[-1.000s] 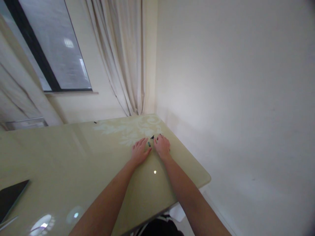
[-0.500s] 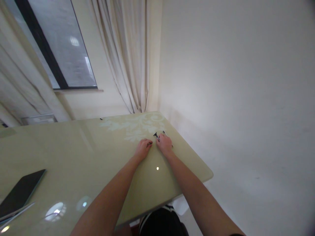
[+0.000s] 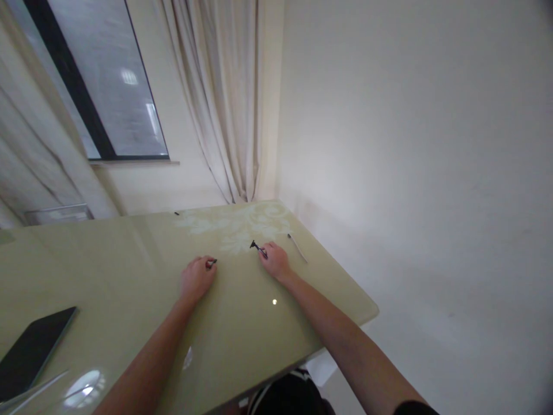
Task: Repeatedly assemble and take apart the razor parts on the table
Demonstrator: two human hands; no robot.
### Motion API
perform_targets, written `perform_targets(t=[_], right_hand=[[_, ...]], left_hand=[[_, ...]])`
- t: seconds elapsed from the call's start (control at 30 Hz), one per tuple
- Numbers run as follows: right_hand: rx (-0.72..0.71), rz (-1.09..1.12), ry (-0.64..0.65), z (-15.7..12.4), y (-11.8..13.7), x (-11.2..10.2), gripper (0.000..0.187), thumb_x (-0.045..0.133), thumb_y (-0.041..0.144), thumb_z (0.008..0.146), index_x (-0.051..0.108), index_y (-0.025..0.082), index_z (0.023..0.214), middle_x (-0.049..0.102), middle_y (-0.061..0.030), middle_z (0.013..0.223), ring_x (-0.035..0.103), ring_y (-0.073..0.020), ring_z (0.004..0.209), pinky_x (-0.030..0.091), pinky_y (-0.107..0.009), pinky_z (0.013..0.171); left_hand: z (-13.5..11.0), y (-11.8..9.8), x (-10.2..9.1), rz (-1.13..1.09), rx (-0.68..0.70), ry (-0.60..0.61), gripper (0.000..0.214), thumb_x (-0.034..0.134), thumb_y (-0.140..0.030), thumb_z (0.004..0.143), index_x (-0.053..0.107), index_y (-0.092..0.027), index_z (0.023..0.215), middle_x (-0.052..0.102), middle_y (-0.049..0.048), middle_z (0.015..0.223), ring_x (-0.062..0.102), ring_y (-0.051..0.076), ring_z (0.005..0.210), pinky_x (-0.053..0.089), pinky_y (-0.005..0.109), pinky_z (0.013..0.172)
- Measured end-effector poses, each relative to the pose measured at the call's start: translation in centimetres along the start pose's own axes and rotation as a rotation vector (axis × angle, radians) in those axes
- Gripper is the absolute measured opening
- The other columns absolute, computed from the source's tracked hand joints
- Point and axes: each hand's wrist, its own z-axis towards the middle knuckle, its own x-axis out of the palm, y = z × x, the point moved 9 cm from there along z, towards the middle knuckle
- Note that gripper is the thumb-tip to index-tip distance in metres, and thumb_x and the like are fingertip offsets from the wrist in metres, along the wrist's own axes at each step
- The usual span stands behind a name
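Observation:
My right hand is closed round the handle of a razor. The razor's black T-shaped head points away, up and to the left, just above the tabletop or on it; I cannot tell which. Over to the left, my left hand pinches a small dark piece, mostly hidden by the fingers and too small to name. Beyond the right hand lies a thin white stick with a dark end, like a toothbrush, slanting near the table's right edge. Neither hand touches it.
The glossy cream table has a pale floral pattern at its far corner. A dark tablet-like slab lies at the left. A tiny black object sits by the far edge. Curtains and a white wall stand beyond.
My left hand has moved left and nearer with the small dark piece. My right hand has shifted left with the razor, leaving the white stick fully in sight.

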Motion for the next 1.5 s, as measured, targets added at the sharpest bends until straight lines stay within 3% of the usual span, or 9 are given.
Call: perform_targets(t=[0.17,0.37,0.63,0.77,1.0,1.07,1.17,1.3,1.5], right_hand=[[0.060,0.082,0.000,0.9,5.1,2.5,0.020,0.057,0.029,0.099,0.071,0.017,0.106,0.073,-0.0089,0.103,0.068,-0.0197,0.094,0.046,-0.027,0.081],[0.152,0.189,0.062,0.6,10.4,5.2,0.018,0.058,0.027,0.096,0.065,0.020,0.110,0.074,-0.0099,0.105,0.071,-0.0236,0.096,0.049,-0.030,0.078],[0.167,0.184,0.093,0.0,12.6,6.9,0.023,0.058,0.033,0.097,0.061,0.019,0.115,0.073,-0.0131,0.106,0.071,-0.0255,0.097,0.050,-0.033,0.080],[0.148,0.109,-0.006,1.4,8.0,4.3,0.030,0.056,0.045,0.099,0.064,0.021,0.114,0.073,-0.0092,0.103,0.069,-0.0235,0.095,0.049,-0.031,0.077],[0.314,-0.118,-0.196,0.5,-7.4,-4.5,0.033,0.059,0.022,0.093,0.061,0.012,0.124,0.059,-0.0237,0.131,0.050,-0.0358,0.126,0.039,-0.043,0.100],[0.334,-0.130,-0.191,-0.2,-10.2,-5.6,0.033,0.059,0.021,0.092,0.060,0.012,0.124,0.059,-0.0244,0.130,0.051,-0.0353,0.123,0.039,-0.042,0.099],[0.313,-0.107,-0.135,-0.6,-11.6,-5.4,0.026,0.056,0.015,0.091,0.063,0.013,0.116,0.065,-0.0199,0.118,0.059,-0.0294,0.110,0.042,-0.035,0.091],[0.239,-0.044,-0.066,0.0,-8.8,-3.5,0.024,0.052,0.006,0.088,0.065,0.015,0.106,0.069,-0.0116,0.104,0.063,-0.0215,0.094,0.041,-0.028,0.079],[0.081,0.080,-0.009,0.5,1.8,0.7,0.017,0.058,0.011,0.088,0.064,0.018,0.102,0.070,-0.0072,0.102,0.062,-0.0179,0.091,0.041,-0.025,0.078]], left_hand=[[-1.1,3.5,-1.4,0.060,-0.130,0.004,0.041,0.051,-0.035,0.092,0.070,-0.018,0.123,0.077,0.0140,0.105,0.072,0.033,0.099,0.053,0.041,0.084],[-1.7,4.6,-2.3,0.106,-0.189,-0.009,0.044,0.049,-0.035,0.092,0.069,-0.018,0.127,0.078,0.0161,0.112,0.071,0.036,0.104,0.054,0.046,0.086],[-1.9,4.4,-2.3,0.137,-0.180,-0.010,0.044,0.046,-0.035,0.093,0.069,-0.018,0.127,0.075,0.0170,0.122,0.071,0.035,0.108,0.054,0.044,0.088],[-1.6,4.7,-2.1,0.121,-0.162,0.001,0.045,0.048,-0.035,0.091,0.069,-0.018,0.128,0.075,0.0167,0.119,0.071,0.035,0.106,0.054,0.043,0.086],[-1.0,5.2,-1.8,0.097,-0.154,0.022,0.042,0.051,-0.037,0.089,0.072,-0.021,0.122,0.077,0.0137,0.109,0.072,0.033,0.099,0.054,0.040,0.082],[-1.0,5.2,-1.8,0.094,-0.155,0.026,0.042,0.051,-0.037,0.089,0.073,-0.022,0.121,0.077,0.0133,0.109,0.072,0.032,0.099,0.054,0.039,0.082],[-1.0,5.1,-1.9,0.100,-0.167,0.025,0.042,0.052,-0.037,0.088,0.073,-0.022,0.120,0.076,0.0134,0.111,0.072,0.033,0.101,0.054,0.039,0.083],[-1.2,4.9,-2.2,0.116,-0.168,0.008,0.041,0.050,-0.037,0.090,0.073,-0.021,0.120,0.075,0.0136,0.111,0.071,0.032,0.100,0.054,0.039,0.083],[-1.9,3.2,-3.4,0.172,-0.113,-0.072,0.047,0.044,-0.035,0.095,0.068,-0.015,0.130,0.071,0.0169,0.116,0.068,0.033,0.107,0.052,0.041,0.090]])
